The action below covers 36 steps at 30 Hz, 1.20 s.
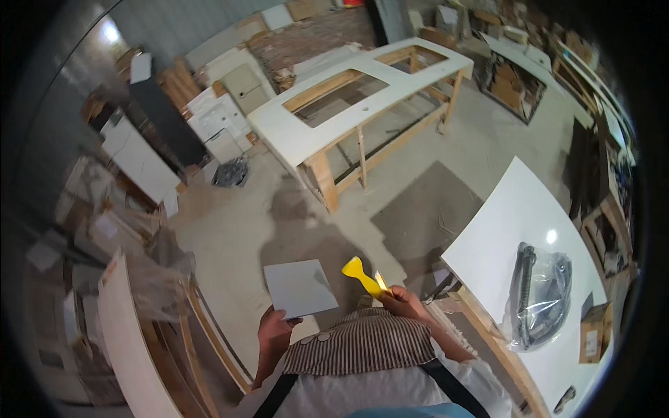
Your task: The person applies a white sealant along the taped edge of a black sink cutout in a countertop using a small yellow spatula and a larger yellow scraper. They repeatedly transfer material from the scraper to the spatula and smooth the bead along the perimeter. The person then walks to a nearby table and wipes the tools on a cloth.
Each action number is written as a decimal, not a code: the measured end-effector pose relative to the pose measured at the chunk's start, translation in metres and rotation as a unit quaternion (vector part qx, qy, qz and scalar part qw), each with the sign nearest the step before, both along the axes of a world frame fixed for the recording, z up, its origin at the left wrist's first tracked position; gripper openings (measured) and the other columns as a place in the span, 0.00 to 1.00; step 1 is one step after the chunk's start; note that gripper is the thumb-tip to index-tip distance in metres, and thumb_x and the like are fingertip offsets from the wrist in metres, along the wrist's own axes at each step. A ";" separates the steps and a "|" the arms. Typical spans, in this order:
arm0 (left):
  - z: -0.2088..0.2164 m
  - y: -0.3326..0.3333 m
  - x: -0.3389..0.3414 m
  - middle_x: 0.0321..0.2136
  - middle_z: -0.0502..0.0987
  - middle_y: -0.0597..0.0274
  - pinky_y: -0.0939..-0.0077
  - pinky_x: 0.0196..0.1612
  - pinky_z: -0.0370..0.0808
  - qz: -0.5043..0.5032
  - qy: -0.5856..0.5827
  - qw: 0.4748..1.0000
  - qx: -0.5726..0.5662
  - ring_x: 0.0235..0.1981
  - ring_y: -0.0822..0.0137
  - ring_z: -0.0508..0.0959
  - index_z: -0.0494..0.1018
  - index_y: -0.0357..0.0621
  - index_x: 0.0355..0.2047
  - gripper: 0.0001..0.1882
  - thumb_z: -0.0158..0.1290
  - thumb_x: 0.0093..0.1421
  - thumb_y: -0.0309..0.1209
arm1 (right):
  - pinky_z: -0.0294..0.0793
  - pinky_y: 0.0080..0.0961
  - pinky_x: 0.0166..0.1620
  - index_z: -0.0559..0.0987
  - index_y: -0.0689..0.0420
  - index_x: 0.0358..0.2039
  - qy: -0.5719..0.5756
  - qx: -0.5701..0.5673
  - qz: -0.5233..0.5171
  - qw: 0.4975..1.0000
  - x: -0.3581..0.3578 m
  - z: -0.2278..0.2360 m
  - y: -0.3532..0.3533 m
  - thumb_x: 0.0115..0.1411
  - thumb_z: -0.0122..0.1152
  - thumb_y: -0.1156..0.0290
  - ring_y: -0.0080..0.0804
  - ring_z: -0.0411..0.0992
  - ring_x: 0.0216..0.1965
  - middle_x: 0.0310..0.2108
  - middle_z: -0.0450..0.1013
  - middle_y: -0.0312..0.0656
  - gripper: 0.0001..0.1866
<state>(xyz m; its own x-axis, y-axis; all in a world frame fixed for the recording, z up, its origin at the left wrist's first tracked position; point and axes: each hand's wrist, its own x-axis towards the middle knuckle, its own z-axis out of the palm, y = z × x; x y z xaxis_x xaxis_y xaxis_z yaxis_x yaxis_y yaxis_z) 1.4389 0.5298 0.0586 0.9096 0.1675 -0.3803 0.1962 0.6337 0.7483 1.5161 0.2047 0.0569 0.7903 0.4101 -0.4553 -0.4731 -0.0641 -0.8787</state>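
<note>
Flat and nearly level, a square light-grey board (301, 287) rests in my left hand (275, 327), the thumb on top at its near edge. My right hand (403, 304) is closed round a yellow plastic scraper (360, 274), whose wide rounded end points away to the left. A thin, bright strip (380, 281) stands up beside the scraper from the same hand; its kind is hard to make out. Both hands are in front of my striped apron (359, 346), apart from each other.
Ahead stands a long white countertop (327, 94) with two cut-outs on a wooden frame. At right, a white worktop (502, 230) holds a bagged black hose (540, 296) and a cardboard box (596, 334). A white panel (132, 348) stands close at left. Slabs lean along the wall.
</note>
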 end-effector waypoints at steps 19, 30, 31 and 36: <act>0.005 -0.075 0.605 0.41 0.76 0.48 0.60 0.36 0.80 -0.249 -0.010 0.968 0.031 0.36 0.52 0.79 0.65 0.28 0.50 0.26 0.48 0.50 0.29 | 0.63 0.17 0.31 0.75 0.62 0.35 0.031 -0.081 -0.442 0.893 0.328 0.015 -0.052 0.64 0.57 0.67 0.16 0.63 0.26 0.23 0.68 0.30 0.09; -0.023 -0.329 0.832 0.42 0.75 0.48 0.60 0.36 0.77 -0.483 -0.023 0.875 -0.032 0.38 0.52 0.77 0.66 0.31 0.50 0.25 0.47 0.51 0.30 | 0.62 0.16 0.28 0.76 0.62 0.35 0.073 -0.079 -0.597 0.795 0.444 -0.026 -0.166 0.63 0.59 0.68 0.14 0.62 0.25 0.23 0.67 0.30 0.09; -0.027 -0.357 0.848 0.41 0.75 0.48 0.60 0.36 0.77 -0.491 -0.022 0.870 -0.032 0.38 0.52 0.77 0.67 0.31 0.50 0.24 0.46 0.52 0.30 | 0.62 0.16 0.28 0.76 0.62 0.34 0.054 -0.084 -0.604 0.791 0.461 -0.031 -0.190 0.63 0.59 0.68 0.14 0.62 0.25 0.22 0.67 0.29 0.09; -0.017 -0.468 0.905 0.40 0.76 0.49 0.62 0.36 0.77 -0.521 0.023 0.853 0.029 0.37 0.53 0.77 0.69 0.32 0.47 0.22 0.47 0.52 0.29 | 0.60 0.14 0.28 0.75 0.61 0.36 0.027 -0.016 -0.628 0.778 0.526 -0.034 -0.306 0.64 0.57 0.68 0.14 0.62 0.26 0.25 0.68 0.29 0.08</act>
<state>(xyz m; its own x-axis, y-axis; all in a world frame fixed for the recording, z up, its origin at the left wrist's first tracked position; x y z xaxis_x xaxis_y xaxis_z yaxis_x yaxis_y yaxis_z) 2.3439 0.0614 0.0419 0.5598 -0.7033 -0.4383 0.6602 0.0589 0.7487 2.0421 -0.1013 0.0229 0.5383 -0.6821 -0.4950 -0.2166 0.4556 -0.8634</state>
